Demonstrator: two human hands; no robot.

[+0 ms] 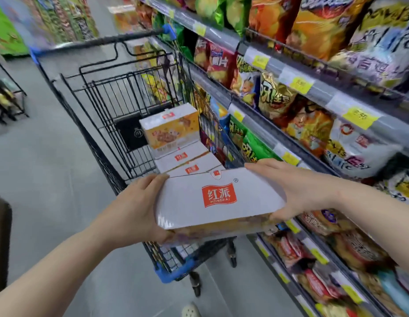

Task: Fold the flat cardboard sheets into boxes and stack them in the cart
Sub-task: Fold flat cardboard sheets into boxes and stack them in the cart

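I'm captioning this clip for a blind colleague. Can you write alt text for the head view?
Two hands, left hand and right hand, grip a folded white box with a red logo by its ends, above a black wire cart. More boxes are stacked inside; snack shelves line the right.

Both forearms are bare, no sleeves or jewellery showing; a pale perforated clog (191, 310) covers one foot near the bottom edge.
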